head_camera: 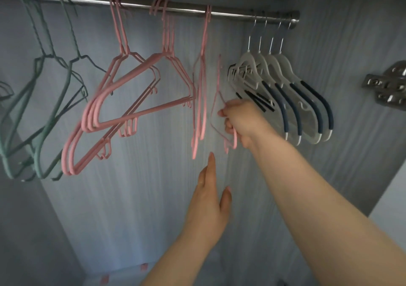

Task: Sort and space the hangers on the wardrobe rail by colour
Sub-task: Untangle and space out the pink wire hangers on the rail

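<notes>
Inside the wardrobe, looking up at the rail: I see hangers grouped by colour along it. Green hangers sit toward the rail's left end, some cut off by the frame edge. Pink hangers fill the middle in 3 clusters, w/ a clear gap between each, the third a narrow bunch seen almost edge-on. White hangers w/ dark navy grip sleeves hang packed tight at the rail's right end, just short of the end bracket.

My right hand is up between the edge-on pink bunch and the white group, fingers curled shut round the lower wire of a single pink hanger. That hanger is blurred; its hook tip shows below the rail, apart from it, so it looks off the rail, though I can't tell for sure. The hand overlaps the leftmost white hanger; touching or not, can't tell.

My left hand is lower, below the pink bunch, fingers straight and together, thumb spread, holding nothing and touching no hanger.

A metal door hinge shows on the right side panel. Grey woodgrain back panel behind everything.
</notes>
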Demonstrator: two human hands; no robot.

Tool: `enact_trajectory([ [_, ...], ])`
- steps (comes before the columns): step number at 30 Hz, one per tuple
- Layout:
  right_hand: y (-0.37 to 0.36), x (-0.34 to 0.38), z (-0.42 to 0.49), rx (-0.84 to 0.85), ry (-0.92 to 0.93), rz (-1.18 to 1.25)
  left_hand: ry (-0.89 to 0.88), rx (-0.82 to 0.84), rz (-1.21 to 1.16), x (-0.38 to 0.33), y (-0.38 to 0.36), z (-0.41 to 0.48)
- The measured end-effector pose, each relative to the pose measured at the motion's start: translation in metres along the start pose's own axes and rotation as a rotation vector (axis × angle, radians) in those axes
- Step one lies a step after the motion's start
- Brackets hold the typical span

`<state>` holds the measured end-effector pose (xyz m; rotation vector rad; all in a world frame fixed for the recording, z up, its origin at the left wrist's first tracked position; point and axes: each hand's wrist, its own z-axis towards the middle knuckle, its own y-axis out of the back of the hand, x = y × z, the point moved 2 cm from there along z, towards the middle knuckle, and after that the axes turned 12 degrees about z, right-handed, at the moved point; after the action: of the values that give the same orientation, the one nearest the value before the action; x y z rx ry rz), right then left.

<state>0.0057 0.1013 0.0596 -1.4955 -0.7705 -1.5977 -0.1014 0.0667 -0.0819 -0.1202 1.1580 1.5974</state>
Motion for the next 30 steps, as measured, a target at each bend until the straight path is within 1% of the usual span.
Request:
enact_trajectory([
  [4,0.026,-0.057,-0.029,0.096,-0.026,-0.047,0.06,-0.04,0.031,0.023,0.004,0.007],
  [7,0.064,-0.089,-0.042,0.144,-0.06,-0.065,0.207,-0.094,0.121,0.055,0.013,0.016],
  [10,0.099,-0.109,-0.056,0.18,-0.11,-0.11,0.364,-0.09,0.189,0.091,0.027,0.023],
  [12,0.115,-0.123,-0.063,0.19,-0.151,-0.158,0.443,-0.032,0.222,0.111,0.034,0.027],
  [14,0.123,-0.136,-0.068,0.256,-0.112,-0.279,0.487,0.073,0.292,0.125,0.038,0.029],
  [15,0.123,-0.139,-0.071,0.307,-0.092,-0.347,0.503,0.151,0.347,0.132,0.038,0.029],
  [17,0.125,-0.145,-0.073,0.39,-0.044,-0.418,0.461,0.321,0.518,0.143,0.037,0.024],
  [18,0.127,-0.147,-0.071,0.403,-0.014,-0.41,0.391,0.392,0.558,0.15,0.036,0.019],
  [21,0.134,-0.152,-0.06,0.378,0.02,-0.392,0.301,0.517,0.398,0.154,0.052,-0.004],
  [22,0.137,-0.155,-0.056,0.342,0.065,-0.398,0.271,0.536,0.381,0.158,0.06,-0.012],
  [26,0.153,-0.193,-0.035,0.239,0.239,-0.682,0.176,0.569,0.386,0.154,0.096,-0.038],
  [28,0.151,-0.218,-0.021,0.147,0.272,-0.691,0.19,0.586,0.295,0.138,0.11,-0.051],
  [30,0.135,-0.23,-0.012,0.079,0.29,-0.68,0.209,0.564,0.175,0.115,0.12,-0.063],
])
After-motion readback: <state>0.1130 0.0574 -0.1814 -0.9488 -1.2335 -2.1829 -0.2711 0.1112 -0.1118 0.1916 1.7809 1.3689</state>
